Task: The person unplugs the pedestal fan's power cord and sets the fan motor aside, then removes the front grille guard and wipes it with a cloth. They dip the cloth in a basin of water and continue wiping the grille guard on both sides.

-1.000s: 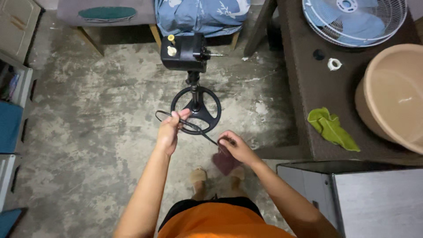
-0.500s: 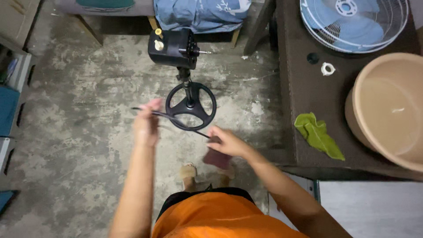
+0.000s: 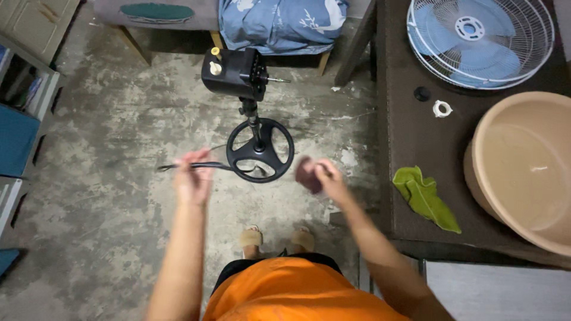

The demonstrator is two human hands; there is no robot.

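Observation:
A black fan stand [image 3: 259, 148] with a round base and a motor housing [image 3: 235, 72] on top stands on the concrete floor in front of me. My left hand [image 3: 193, 175] grips its black power cord [image 3: 178, 166], stretched out to the left of the base. My right hand [image 3: 324, 178] holds a dark maroon cloth [image 3: 307, 173] just right of the base. Both arms reach forward over my orange shirt.
A dark table [image 3: 416, 137] on the right carries a fan grille with blue blades [image 3: 480, 40], a tan basin [image 3: 523, 169], a green rag [image 3: 425, 197], a black cap [image 3: 422, 93] and a white ring [image 3: 442, 108]. Blue bedding [image 3: 279, 24] lies ahead; shelves [image 3: 21, 119] stand at left.
My left hand has pulled the cord farther out to the left. My right hand has lifted away from the cord, up and to the right, with the maroon cloth in it.

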